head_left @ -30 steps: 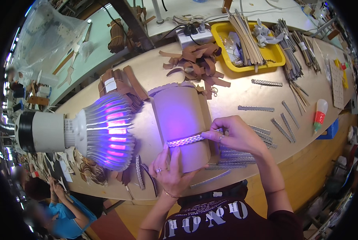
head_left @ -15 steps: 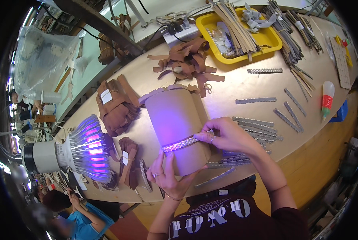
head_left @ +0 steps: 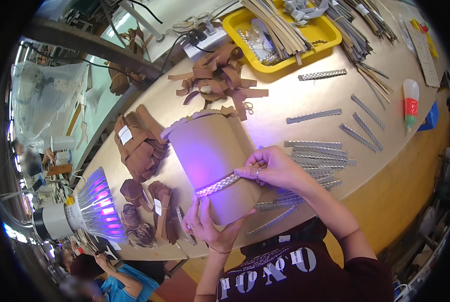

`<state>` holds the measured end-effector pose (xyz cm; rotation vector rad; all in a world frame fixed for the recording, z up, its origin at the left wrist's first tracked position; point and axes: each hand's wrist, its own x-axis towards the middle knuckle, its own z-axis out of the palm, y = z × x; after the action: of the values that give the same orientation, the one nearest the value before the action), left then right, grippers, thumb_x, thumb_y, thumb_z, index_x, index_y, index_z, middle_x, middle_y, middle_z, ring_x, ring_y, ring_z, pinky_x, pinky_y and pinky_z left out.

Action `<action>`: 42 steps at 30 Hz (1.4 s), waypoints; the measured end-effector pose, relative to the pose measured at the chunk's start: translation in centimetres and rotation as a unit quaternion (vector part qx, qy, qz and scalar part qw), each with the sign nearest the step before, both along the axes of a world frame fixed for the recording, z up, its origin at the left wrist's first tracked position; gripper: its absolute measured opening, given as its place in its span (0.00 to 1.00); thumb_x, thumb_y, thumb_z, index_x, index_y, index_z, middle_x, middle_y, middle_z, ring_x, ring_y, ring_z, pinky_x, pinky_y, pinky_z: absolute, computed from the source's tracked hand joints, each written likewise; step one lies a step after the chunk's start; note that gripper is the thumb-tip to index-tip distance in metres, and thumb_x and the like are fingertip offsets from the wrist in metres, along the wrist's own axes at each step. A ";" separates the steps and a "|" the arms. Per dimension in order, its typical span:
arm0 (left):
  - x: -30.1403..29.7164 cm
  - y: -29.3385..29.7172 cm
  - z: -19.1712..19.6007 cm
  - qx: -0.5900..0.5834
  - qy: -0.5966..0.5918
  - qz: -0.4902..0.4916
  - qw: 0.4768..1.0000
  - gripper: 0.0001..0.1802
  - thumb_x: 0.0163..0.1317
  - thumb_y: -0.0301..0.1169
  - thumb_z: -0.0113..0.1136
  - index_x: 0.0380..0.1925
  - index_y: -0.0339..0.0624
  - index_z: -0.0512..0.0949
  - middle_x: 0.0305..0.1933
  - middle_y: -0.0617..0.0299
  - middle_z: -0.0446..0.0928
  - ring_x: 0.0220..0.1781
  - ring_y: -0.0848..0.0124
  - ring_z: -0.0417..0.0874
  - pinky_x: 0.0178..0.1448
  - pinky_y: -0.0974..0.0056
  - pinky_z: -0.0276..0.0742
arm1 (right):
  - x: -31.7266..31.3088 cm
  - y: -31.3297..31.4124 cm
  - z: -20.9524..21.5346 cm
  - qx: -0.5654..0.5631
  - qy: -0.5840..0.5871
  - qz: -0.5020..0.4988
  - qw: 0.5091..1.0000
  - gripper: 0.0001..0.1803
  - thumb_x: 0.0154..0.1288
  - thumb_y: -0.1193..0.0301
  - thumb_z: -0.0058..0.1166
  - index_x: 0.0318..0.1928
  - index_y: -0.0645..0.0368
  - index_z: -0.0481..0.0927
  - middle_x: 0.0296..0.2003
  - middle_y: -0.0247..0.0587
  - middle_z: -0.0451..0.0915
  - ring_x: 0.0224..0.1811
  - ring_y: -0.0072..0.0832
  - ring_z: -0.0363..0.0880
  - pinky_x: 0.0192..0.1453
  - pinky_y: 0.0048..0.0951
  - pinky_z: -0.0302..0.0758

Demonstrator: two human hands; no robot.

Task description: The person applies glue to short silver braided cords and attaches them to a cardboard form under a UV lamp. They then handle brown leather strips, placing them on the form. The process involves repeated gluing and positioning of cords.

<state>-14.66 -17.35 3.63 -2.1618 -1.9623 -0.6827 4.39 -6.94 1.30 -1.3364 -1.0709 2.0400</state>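
Broad tan table [head_left: 305,100], scattered with work. Brown cardboard cylinder [head_left: 212,161] lay tilted near the near edge, propped up so the wrap faced the eyes. Left hand [head_left: 205,224] cupped its lower end from beneath, fingers clamped round the tube to steady it. Right hand [head_left: 275,168] pinched the silver braided strip [head_left: 217,185] flat across the tube, fingers closed on its end, likely to keep it taut. Spare braided strips [head_left: 315,151] waited just beside, toward the right edge. Yellow tray [head_left: 330,35] sat at the far edge.
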 end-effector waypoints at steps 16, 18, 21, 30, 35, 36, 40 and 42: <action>-0.4 -0.3 -0.6 -0.003 -0.017 -0.010 1.000 0.59 0.28 0.64 0.80 0.58 0.35 0.71 0.60 0.46 0.72 0.59 0.52 0.72 0.62 0.49 0.63 | -2.2 -2.3 -0.6 -0.071 0.107 -0.194 0.973 0.20 0.65 0.65 0.66 0.31 0.54 0.63 0.18 0.29 0.73 0.15 0.17 0.73 0.19 0.18 0.70; -0.4 -0.2 -1.0 0.010 -0.042 -0.015 0.999 0.60 0.29 0.64 0.80 0.58 0.35 0.71 0.60 0.46 0.72 0.59 0.52 0.72 0.61 0.49 0.63 | -2.4 -2.5 -0.9 -0.072 0.123 -0.214 0.966 0.22 0.65 0.67 0.65 0.31 0.51 0.59 0.17 0.29 0.71 0.13 0.17 0.71 0.16 0.18 0.68; -0.4 -0.2 -1.2 0.019 -0.024 -0.020 0.999 0.60 0.29 0.64 0.80 0.58 0.34 0.71 0.60 0.46 0.71 0.60 0.52 0.72 0.61 0.49 0.62 | -2.6 -2.7 -1.4 -0.061 0.143 -0.226 0.962 0.20 0.67 0.66 0.63 0.32 0.52 0.60 0.17 0.27 0.70 0.11 0.17 0.69 0.15 0.19 0.66; -0.2 -0.1 -1.2 0.037 -0.030 -0.014 0.999 0.55 0.32 0.63 0.79 0.57 0.38 0.74 0.58 0.48 0.75 0.60 0.59 0.73 0.65 0.52 0.53 | -3.4 -3.3 -2.1 0.010 0.090 -0.230 0.969 0.18 0.70 0.62 0.59 0.34 0.53 0.63 0.16 0.26 0.68 0.11 0.15 0.65 0.14 0.18 0.60; -0.7 0.0 -0.7 0.023 -0.010 -0.018 1.000 0.52 0.36 0.65 0.75 0.58 0.42 0.74 0.59 0.51 0.75 0.61 0.61 0.73 0.66 0.50 0.52 | -3.6 -3.3 -1.3 0.047 0.034 -0.263 0.963 0.16 0.77 0.56 0.46 0.50 0.56 0.73 0.20 0.29 0.70 0.14 0.15 0.68 0.16 0.19 0.63; -0.8 0.0 -0.5 0.014 -0.008 -0.011 1.000 0.52 0.38 0.66 0.74 0.58 0.43 0.74 0.59 0.52 0.75 0.62 0.61 0.73 0.67 0.50 0.51 | -3.4 -3.2 -0.9 0.036 0.021 -0.273 0.961 0.19 0.78 0.54 0.43 0.53 0.56 0.74 0.21 0.30 0.71 0.16 0.15 0.69 0.17 0.19 0.63; -0.7 -0.3 0.1 -0.004 -0.023 -0.009 1.000 0.50 0.41 0.65 0.72 0.60 0.46 0.74 0.62 0.52 0.73 0.64 0.62 0.71 0.69 0.49 0.49 | -2.1 -3.1 1.6 0.172 0.077 -0.237 0.953 0.29 0.79 0.49 0.35 0.56 0.62 0.76 0.25 0.29 0.74 0.26 0.15 0.75 0.27 0.17 0.72; -0.7 -0.4 0.3 -0.004 -0.032 -0.017 0.999 0.50 0.42 0.66 0.71 0.61 0.46 0.73 0.63 0.52 0.72 0.66 0.62 0.70 0.70 0.48 0.47 | -1.7 -3.0 3.0 0.192 0.075 -0.169 0.964 0.21 0.76 0.59 0.49 0.54 0.65 0.78 0.30 0.31 0.78 0.30 0.14 0.76 0.30 0.17 0.73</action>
<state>-15.36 -17.77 3.91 -2.2088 -1.9661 -0.7614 2.71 -9.98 4.27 -1.0613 -1.0233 1.5607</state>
